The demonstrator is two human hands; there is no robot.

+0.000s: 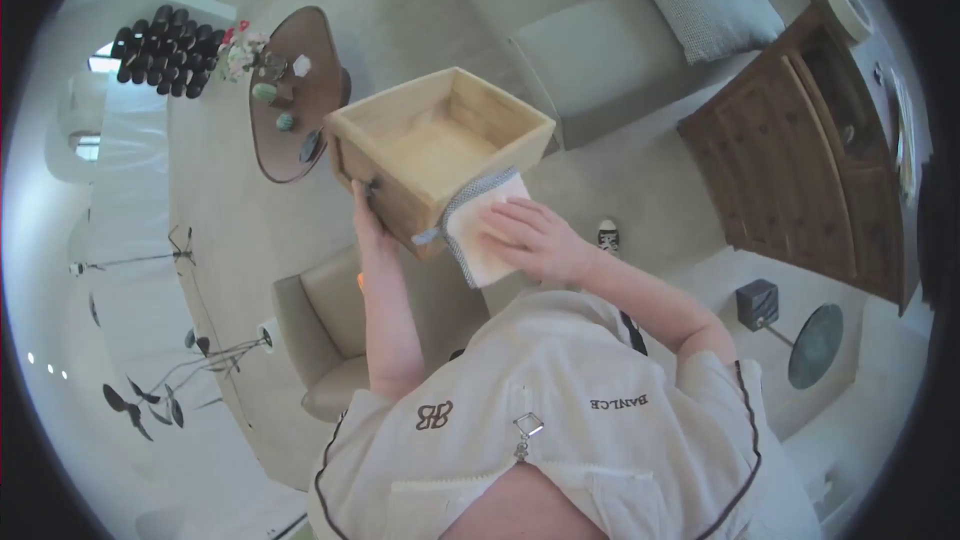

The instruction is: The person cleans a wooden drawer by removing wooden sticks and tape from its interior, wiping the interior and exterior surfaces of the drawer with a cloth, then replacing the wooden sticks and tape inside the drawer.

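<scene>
Pale floor [640, 200] lay below the drawer [405, 190], gripped only by the left hand's [372, 230] fingers near its knob [372, 189]. The right hand's [540, 240] fingers held a cloth [462, 230] against it; hard pressure could have tipped it.

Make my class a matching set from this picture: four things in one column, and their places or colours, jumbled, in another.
1. Wooden drawer
2. Cloth
3. Cushion
4. Shoe

A. On the sofa
B. Black and white
C. Gripped by the left hand
D. Directly under the right hand

Pairs: 1-C, 2-D, 3-A, 4-B
</scene>
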